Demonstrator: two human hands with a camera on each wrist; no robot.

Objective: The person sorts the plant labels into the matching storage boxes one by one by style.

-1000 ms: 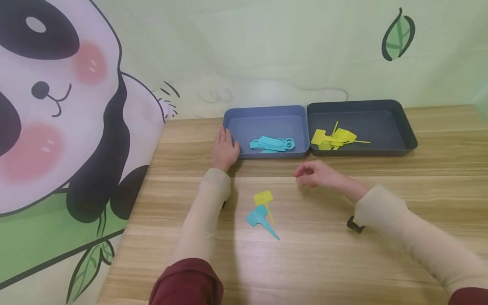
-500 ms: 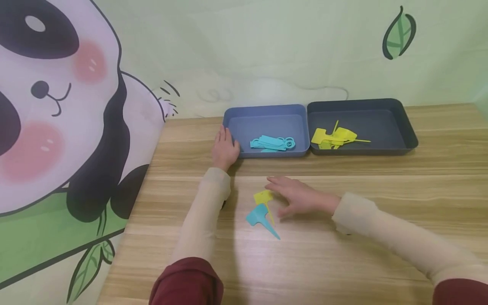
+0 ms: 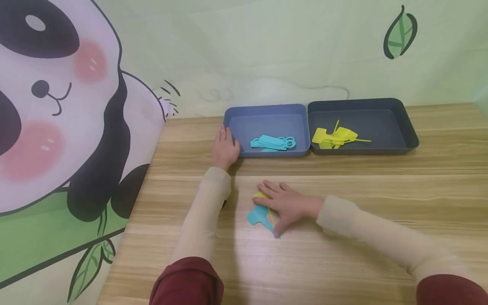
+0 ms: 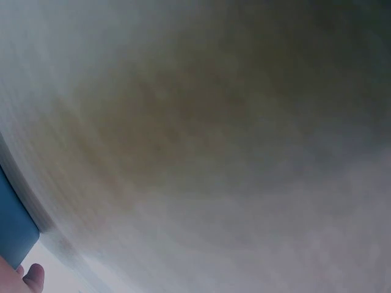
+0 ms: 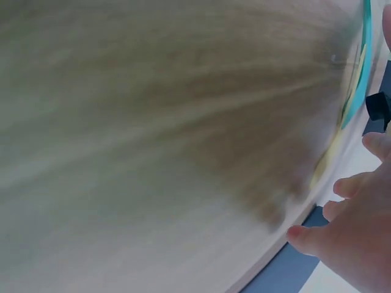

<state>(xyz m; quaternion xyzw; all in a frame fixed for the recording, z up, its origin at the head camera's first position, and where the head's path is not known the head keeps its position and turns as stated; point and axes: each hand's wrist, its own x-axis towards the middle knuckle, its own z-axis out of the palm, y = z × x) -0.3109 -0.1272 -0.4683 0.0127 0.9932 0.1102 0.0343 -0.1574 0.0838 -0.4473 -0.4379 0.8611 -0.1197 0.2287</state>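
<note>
My left hand (image 3: 225,149) rests on the front left corner of the blue tray (image 3: 244,123), its fingers straight along the side. With fingers spread, my right hand (image 3: 284,204) hovers low over two T-shaped plant labels on the table. Its fingertips overlap the yellow plant label (image 3: 261,195), and the thumb is by the pointed end of the turquoise plant label (image 3: 256,215). In the right wrist view the fingers (image 5: 308,240) are apart, with nothing gripped between them. Only a digit of my left hand and a tray corner (image 4: 15,223) show in the left wrist view.
Several turquoise labels (image 3: 271,142), some with ring ends, lie in the blue tray. A dark grey tray (image 3: 385,127) adjoins it on the right, holding several yellow labels (image 3: 335,136). Behind the wooden table (image 3: 362,254) hangs a panda-printed backdrop (image 3: 248,51).
My right hand has moved left and toward me from before the trays to over the two labels, its fingers spreading. My left hand has stayed at the blue tray.
</note>
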